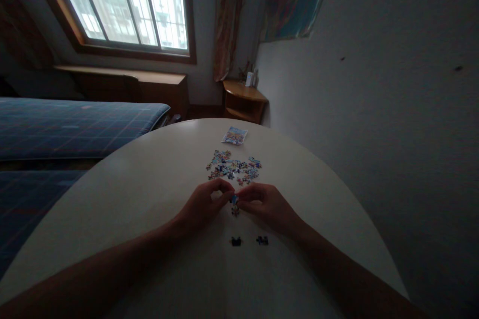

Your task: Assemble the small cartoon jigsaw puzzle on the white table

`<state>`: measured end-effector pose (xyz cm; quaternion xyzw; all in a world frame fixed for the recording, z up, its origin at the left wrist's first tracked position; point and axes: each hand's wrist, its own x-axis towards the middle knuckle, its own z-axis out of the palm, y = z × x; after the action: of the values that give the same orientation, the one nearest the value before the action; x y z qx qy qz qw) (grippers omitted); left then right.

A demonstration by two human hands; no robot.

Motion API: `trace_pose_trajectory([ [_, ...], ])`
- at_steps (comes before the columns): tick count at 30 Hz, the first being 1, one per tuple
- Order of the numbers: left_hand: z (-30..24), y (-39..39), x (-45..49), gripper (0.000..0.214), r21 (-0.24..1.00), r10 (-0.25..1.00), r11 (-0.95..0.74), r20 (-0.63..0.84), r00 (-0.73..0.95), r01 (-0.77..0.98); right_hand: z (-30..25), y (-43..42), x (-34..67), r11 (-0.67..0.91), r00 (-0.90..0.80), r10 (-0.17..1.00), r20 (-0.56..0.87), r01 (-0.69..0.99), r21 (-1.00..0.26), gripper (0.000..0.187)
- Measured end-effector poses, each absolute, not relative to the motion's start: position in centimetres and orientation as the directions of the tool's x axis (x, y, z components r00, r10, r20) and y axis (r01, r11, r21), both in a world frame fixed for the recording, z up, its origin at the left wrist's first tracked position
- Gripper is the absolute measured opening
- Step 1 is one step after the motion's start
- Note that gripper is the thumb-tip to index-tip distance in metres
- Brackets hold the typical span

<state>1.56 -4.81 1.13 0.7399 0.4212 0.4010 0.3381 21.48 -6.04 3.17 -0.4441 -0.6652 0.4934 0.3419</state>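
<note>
My left hand [205,203] and my right hand [266,205] meet over the table, fingertips pinched on a small blue jigsaw puzzle piece [234,199] between them. Right below it, a multicoloured puzzle piece [235,211] shows; whether it is joined to the blue one I cannot tell. Beyond my fingers lies a loose pile of puzzle pieces [235,165] in mixed colours. Closer to me, two dark pieces lie apart: one dark piece [236,241] left of the other dark piece [262,240], both near my right forearm.
Behind the pile, a small printed picture packet [235,135] lies on the round white table [149,179]. A plaid-covered bed [75,127] stands to the left, a wooden corner shelf [245,90] past the far edge. The wall [374,124] runs along the right.
</note>
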Motion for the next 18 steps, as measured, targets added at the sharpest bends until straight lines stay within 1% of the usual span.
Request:
trace_pose_trajectory([
  [4,0.9,-4.7,1.5,0.01,0.838,0.886,-0.433,0.328,0.328,0.331,3.4,-5.9,21.9,0.185,-0.377,0.925,0.049,0.335,-0.924,0.024],
  [7,1.1,-4.8,1.4,0.011,0.837,0.883,-0.43,0.312,0.351,0.339,3.7,-5.9,22.2,0.252,-0.402,0.912,0.078,0.4,-0.881,0.019],
  [12,2.2,-5.5,1.0,0.012,0.831,0.868,-0.375,0.16,0.47,0.411,4.1,-6.3,22.5,0.288,-0.493,0.869,0.051,0.418,-0.861,0.016],
  [16,3.2,-6.4,1.0,0.012,0.776,0.868,-0.36,0.075,0.491,0.518,4.2,-6.6,22.6,0.303,-0.543,0.84,0.002,0.466,-0.831,0.012],
  [18,3.4,-6.7,1.2,0.013,0.746,0.871,-0.357,0.047,0.49,0.563,4.3,-6.6,22.7,0.335,-0.57,0.821,0.001,0.481,-0.81,0.012],
])
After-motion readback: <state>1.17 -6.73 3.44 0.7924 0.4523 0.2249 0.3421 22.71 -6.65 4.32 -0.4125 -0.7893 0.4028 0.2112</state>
